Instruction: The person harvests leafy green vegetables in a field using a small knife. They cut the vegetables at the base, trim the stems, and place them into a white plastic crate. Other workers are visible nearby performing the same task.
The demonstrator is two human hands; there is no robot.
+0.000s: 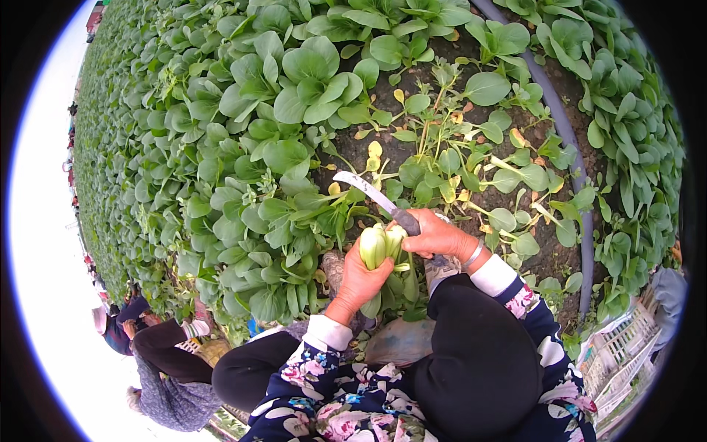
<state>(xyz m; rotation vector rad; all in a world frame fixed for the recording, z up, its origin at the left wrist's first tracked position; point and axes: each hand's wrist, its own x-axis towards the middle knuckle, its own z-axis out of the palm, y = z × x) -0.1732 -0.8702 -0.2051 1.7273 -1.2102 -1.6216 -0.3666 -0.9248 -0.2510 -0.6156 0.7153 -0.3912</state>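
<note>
My left hand (362,279) grips a small bunch of bok choy (373,247), its pale stem bases turned up and its green leaves hanging below. In my right hand (439,235) is the dark handle of a curved harvesting knife (369,192). The blade points up and to the left, out over the leaves. Fingers of my right hand also touch the right side of the bok choy bases. A silver bracelet circles my right wrist. Between my knees, under the bunch, lies a partly hidden plastic bag (400,341).
Dense bok choy plants (309,83) grow ahead and to the left. Cut leaves and weeds lie on dark soil (359,146). A grey hose (563,121) runs along the right. Plastic crates (621,345) stand at lower right. Other people (171,387) crouch at lower left.
</note>
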